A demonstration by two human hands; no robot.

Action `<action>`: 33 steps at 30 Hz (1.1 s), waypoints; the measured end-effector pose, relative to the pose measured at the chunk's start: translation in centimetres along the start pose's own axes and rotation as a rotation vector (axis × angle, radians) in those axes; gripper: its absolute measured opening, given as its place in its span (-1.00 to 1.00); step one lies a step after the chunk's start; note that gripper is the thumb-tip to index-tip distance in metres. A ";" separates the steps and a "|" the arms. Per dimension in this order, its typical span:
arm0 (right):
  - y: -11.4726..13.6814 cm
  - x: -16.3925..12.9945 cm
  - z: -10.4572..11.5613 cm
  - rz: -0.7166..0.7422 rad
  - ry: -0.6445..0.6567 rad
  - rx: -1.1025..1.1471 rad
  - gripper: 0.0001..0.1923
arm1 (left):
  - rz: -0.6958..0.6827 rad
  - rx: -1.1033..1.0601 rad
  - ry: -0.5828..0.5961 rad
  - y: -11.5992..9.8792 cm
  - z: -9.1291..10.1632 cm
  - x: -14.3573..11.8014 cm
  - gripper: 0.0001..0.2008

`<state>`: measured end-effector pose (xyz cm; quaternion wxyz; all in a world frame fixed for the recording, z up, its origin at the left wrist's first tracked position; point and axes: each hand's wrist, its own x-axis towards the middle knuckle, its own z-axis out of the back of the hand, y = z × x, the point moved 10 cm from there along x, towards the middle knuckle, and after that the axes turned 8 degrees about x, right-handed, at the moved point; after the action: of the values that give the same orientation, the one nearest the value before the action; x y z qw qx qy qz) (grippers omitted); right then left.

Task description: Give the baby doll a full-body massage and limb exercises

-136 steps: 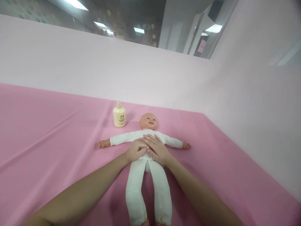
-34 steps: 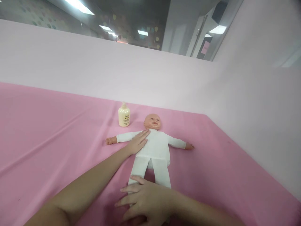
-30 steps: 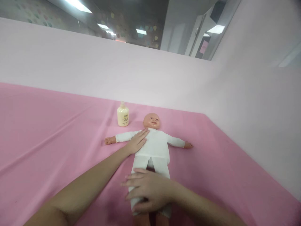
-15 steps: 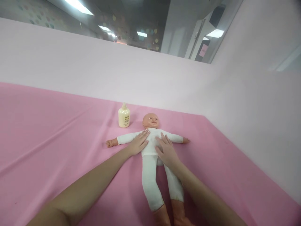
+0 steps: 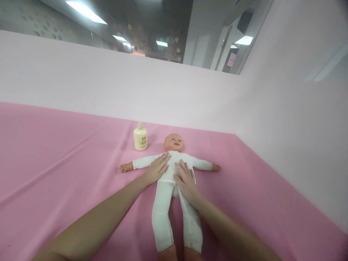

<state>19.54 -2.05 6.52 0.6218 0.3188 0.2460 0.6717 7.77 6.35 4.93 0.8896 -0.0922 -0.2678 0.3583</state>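
A baby doll (image 5: 170,170) with a white cloth body lies on its back, arms spread wide and head away from me. My left hand (image 5: 158,168) rests flat on the left side of its chest, fingers stretched out. On the right side of the belly lies my right hand (image 5: 187,181), its fingers spread and pointing up toward the chest. Neither hand grips anything. Beyond the doll's left-lying arm stands a cream-coloured pump bottle (image 5: 140,138), upright and apart from both hands. The doll's feet are cut off by the lower frame edge.
Pink cloth (image 5: 67,159) with a few creases covers the surface under the doll. A white wall (image 5: 108,83) runs along the back, and another white wall (image 5: 293,119) closes the right side. Above the back wall, a glass pane (image 5: 152,32) shows ceiling lights.
The doll's legs and lower body have swung to the left. My right hand has slid a little left and down along the belly. The view has shifted slightly.
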 end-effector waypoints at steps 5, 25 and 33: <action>-4.3 2.5 4.6 0.038 -0.269 0.022 -0.62 | 0.030 -0.018 -0.141 0.0 2.1 -0.1 -0.62; -8.5 3.5 5.6 -0.117 -0.314 -0.124 -0.69 | 0.330 0.174 0.013 1.9 2.2 -1.0 -0.55; -10.0 3.7 5.4 -0.221 -0.299 -0.073 -0.56 | 0.323 0.109 -0.047 2.8 2.6 -1.1 -0.53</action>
<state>30.18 2.34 3.36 0.7327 0.3634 0.1598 0.5528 4.10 7.58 5.64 0.8178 -0.0773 -0.2502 0.5125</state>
